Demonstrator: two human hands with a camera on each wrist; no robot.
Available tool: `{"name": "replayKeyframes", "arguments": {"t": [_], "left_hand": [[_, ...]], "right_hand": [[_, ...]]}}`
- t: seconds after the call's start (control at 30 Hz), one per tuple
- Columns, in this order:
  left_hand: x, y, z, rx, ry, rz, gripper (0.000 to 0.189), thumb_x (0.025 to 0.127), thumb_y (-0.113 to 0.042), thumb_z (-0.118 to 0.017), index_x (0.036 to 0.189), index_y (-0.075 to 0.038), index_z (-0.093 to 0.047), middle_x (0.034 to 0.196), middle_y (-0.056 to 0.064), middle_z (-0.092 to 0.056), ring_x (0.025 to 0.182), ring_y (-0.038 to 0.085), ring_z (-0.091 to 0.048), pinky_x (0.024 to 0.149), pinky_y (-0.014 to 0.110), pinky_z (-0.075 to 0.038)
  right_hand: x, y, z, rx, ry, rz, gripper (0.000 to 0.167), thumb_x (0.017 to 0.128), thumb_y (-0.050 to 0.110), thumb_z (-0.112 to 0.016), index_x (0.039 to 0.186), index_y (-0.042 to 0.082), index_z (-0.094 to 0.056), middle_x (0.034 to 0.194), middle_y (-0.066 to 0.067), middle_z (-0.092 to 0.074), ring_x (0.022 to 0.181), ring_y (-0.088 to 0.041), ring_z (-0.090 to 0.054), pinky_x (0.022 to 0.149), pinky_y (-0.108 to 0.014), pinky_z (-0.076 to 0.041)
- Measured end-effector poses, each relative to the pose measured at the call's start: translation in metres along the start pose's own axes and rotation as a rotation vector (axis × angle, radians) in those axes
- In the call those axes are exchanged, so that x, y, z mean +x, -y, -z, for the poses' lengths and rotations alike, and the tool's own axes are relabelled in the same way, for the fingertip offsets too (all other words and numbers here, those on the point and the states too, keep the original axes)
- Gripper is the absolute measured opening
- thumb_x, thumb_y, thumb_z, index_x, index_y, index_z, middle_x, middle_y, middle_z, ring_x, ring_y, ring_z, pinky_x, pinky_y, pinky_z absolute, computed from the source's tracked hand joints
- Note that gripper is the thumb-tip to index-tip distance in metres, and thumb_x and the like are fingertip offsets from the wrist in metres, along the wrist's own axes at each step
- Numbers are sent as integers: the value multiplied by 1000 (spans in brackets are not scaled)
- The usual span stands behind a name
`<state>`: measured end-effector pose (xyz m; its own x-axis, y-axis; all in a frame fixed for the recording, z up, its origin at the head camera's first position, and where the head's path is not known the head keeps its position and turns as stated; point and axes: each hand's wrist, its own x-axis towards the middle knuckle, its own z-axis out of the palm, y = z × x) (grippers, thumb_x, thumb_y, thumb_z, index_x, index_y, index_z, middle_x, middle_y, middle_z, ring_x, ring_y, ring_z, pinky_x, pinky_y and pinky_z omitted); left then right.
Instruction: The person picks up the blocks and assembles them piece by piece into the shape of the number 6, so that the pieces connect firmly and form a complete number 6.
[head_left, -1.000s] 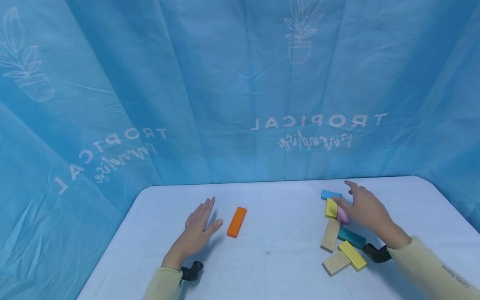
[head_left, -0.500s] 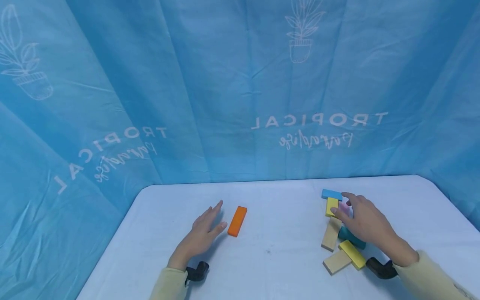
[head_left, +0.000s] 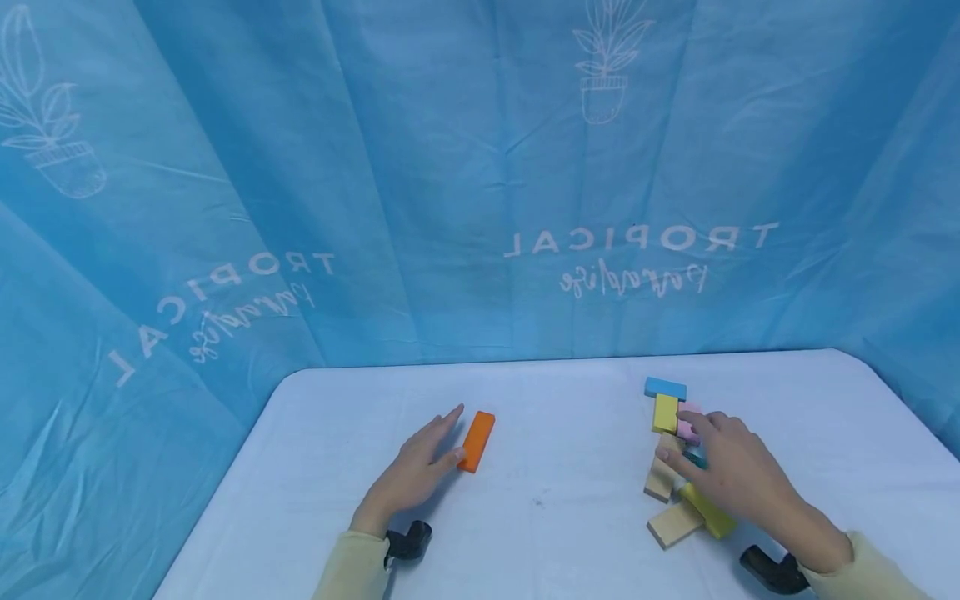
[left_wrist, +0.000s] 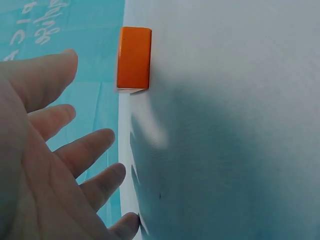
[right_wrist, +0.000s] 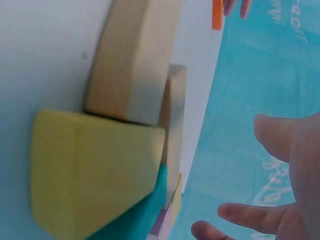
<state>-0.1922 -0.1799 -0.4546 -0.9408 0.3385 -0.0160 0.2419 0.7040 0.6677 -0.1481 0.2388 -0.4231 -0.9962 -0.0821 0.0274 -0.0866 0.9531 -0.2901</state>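
Note:
An orange block (head_left: 477, 442) lies by itself on the white table, left of the middle. My left hand (head_left: 414, 475) hovers just left of it with fingers spread; the left wrist view shows a bare palm and the orange block (left_wrist: 134, 59) beyond the thumb. On the right, my right hand (head_left: 738, 467) hangs over a group of blocks, fingers loosely bent and holding nothing. Under or beside it lie a pink block (head_left: 687, 423), a yellow block (head_left: 664, 413), a natural wood block (head_left: 660, 482) and a mostly hidden teal block (right_wrist: 132, 220).
At the group's far end is a blue block (head_left: 665, 388). Nearer lie another natural wood block (head_left: 675, 525) and a second yellow block (head_left: 708, 512), touching. A blue printed curtain (head_left: 450, 208) stands behind the white table (head_left: 555, 467). Each wrist wears a black camera mount.
My left hand has drifted right, closer to the orange block. My right hand has come back toward me, from the far blocks to above the teal and nearer yellow ones. The blocks have stayed put.

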Motion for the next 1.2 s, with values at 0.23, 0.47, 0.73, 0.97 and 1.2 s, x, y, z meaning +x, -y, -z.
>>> {"name": "replayKeyframes", "arguments": {"t": [0.23,0.47,0.73,0.97,1.2], "left_hand": [[1,2,-2,23,19,3,57,104,-33,-56,157,-22,-38,159,12,-38,150,39,-22,118,65,-10],[2,5,-5,26,36,-2,58,105,-33,-55,158,-21,-36,159,8,-38,151,38,-20,118,66,-4],[1,2,-6,40,42,-7,56,106,-32,-52,157,-18,-37,160,10,-35,152,38,-16,119,65,-1],[1,1,-8,64,47,-11,53,106,-33,-50,156,-17,-39,161,11,-34,152,38,-15,118,65,0],[0,2,-10,98,48,0,52,106,-32,-50,154,-15,-43,161,11,-34,152,38,-16,118,66,-2]], "right_hand": [[-7,2,-6,-37,28,20,85,82,68,-69,130,-2,-61,115,-28,-61,98,-40,-58,80,-63,-49],[-11,3,-13,-58,49,40,90,77,75,-68,129,1,-63,111,-22,-62,97,-36,-57,74,-59,-46],[-11,2,-19,-83,25,40,98,73,77,-69,131,-2,-61,111,-22,-61,96,-37,-56,73,-58,-44],[-7,2,-20,-111,43,12,104,72,80,-68,129,-7,-60,109,-24,-60,96,-38,-55,74,-60,-44],[-6,3,-21,-88,66,12,105,72,81,-66,129,-8,-60,112,-27,-60,101,-42,-55,74,-61,-43]]}}
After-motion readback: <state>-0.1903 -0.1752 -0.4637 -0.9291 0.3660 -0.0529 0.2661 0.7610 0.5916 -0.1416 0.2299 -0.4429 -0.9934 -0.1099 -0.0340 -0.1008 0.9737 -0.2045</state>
